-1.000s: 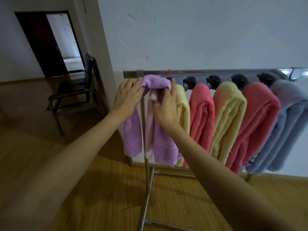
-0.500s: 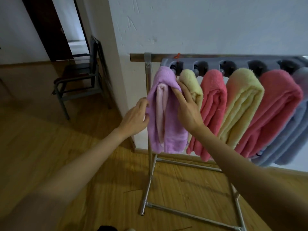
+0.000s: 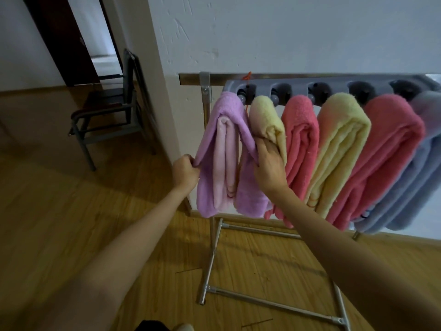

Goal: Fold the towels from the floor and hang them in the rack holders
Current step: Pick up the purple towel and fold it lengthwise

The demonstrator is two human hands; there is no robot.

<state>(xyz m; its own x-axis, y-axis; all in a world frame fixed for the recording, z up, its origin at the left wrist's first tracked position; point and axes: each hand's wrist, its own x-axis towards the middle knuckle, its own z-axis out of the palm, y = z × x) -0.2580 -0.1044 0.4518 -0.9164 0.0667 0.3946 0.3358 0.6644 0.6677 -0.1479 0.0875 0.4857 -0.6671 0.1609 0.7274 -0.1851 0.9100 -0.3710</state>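
A folded purple towel (image 3: 224, 149) hangs from the leftmost holder of the grey rack holder strip (image 3: 334, 84) on a metal stand. My left hand (image 3: 185, 172) pinches the towel's left edge. My right hand (image 3: 269, 168) grips its right edge, fingers tucked between it and the yellow towel (image 3: 267, 123) beside it. Further right hang a pink towel (image 3: 300, 144), a second yellow towel (image 3: 338, 149), another pink towel (image 3: 386, 154) and a lavender-blue towel (image 3: 415, 182), all folded.
The metal stand (image 3: 214, 259) has floor bars running toward me on the wooden floor. A dark chair (image 3: 107, 115) stands at the left by the wall corner, before an open doorway (image 3: 100, 34). A white wall lies behind the rack.
Both hands slid down from the top of the purple towel to its middle edges, and the towel now hangs straighter. The view has moved closer and lower.
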